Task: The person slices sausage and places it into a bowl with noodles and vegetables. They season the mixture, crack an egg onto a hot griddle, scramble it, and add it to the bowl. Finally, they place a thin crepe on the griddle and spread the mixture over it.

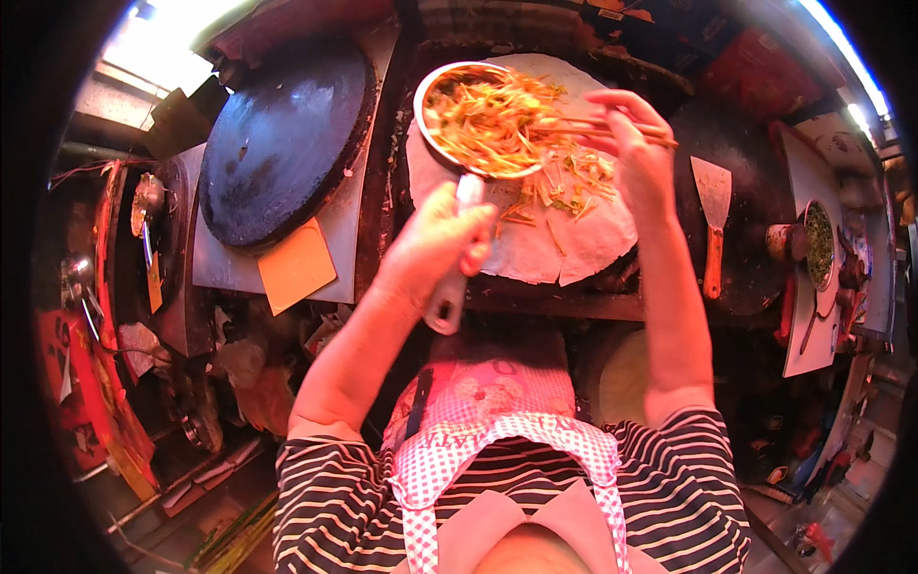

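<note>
My left hand (448, 229) grips the pale handle of a small pan (419, 107) filled with shredded vegetables (488, 118). The pan is held over a large, thin, pale flatbread (516, 251). Wooden chopsticks (588, 129) are in my right hand (627, 136), and their tips reach into the shreds at the pan's right side. Loose shredded vegetables (574, 186) lie on the flatbread, right of and below the pan. Blur hides the exact chopstick tips.
On the left, a round dark griddle plate (287, 143) sits beside a yellow square piece (297, 267). A scraper with an orange handle (713, 262) lies on a dark surface at the right. Farther right stands a bowl of chopped greens (819, 244); a metal ladle (147, 201) is far left.
</note>
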Demonstrator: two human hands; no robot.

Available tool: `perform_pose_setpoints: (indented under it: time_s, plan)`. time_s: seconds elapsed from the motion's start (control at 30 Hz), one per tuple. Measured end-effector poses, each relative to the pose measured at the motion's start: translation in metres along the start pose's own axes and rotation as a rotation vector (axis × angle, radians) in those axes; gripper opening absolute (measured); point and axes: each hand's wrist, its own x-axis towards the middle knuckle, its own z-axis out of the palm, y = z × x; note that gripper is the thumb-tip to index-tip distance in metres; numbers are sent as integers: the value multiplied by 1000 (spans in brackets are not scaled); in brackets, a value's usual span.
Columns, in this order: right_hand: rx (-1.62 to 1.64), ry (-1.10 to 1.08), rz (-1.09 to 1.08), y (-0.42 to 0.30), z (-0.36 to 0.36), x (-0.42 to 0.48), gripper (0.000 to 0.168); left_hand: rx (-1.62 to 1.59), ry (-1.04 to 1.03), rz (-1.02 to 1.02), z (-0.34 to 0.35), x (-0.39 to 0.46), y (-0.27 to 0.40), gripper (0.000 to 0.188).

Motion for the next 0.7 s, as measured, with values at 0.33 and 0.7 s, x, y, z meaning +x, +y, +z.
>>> perform_pose_setpoints:
  time_s: [0.33,0.7]
  plan:
    - [10,-37,21,-5,5,4,25,-45,-2,-16,15,2,-2,23]
    - [59,4,-31,3,28,-7,26,-15,153,109,44,19,-33,22]
